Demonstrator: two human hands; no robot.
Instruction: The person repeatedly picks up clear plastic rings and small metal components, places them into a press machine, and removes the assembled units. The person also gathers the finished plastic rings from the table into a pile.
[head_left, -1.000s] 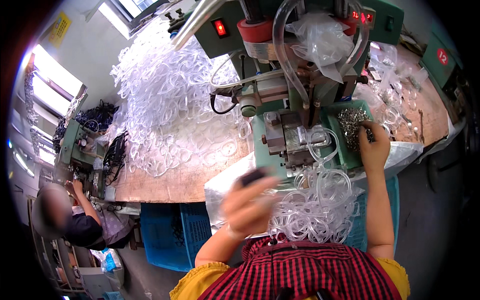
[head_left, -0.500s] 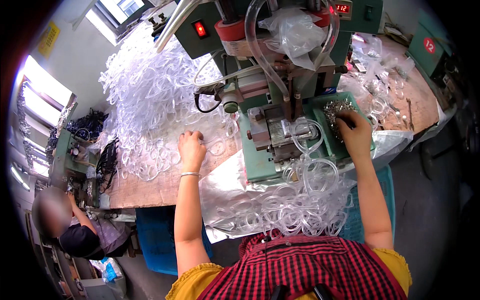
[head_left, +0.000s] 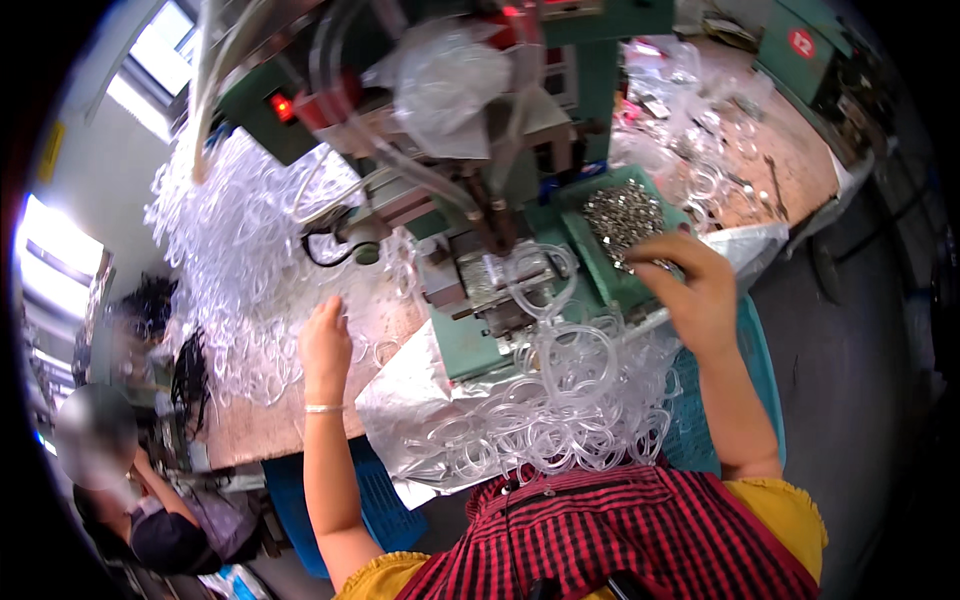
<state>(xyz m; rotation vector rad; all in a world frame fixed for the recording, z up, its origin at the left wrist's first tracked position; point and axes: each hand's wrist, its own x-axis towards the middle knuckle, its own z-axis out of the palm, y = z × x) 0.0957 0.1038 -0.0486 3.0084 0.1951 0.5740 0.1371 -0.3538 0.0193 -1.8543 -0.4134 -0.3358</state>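
My left hand is over the wooden tabletop, beside a big heap of clear plastic tube rings. Its fingers are drawn together; what they hold, if anything, is hidden. Above the near right edge of a green tray is my right hand, thumb and fingertips pinched. Small shiny metal parts fill part of that tray; any piece in the pinch is too small to make out. Between my hands a green press machine has a metal fixture, with a clear ring at it.
Looped clear rings pile up on silvery sheeting before the machine. Blue baskets stand below the table edge. More bagged parts lie on the right-hand table. Another person sits at far left.
The whole view has shifted and tilted. My right hand has drawn back from the metal parts toward the tray's near edge, uncovering them. My left hand's fingers have come closer together.
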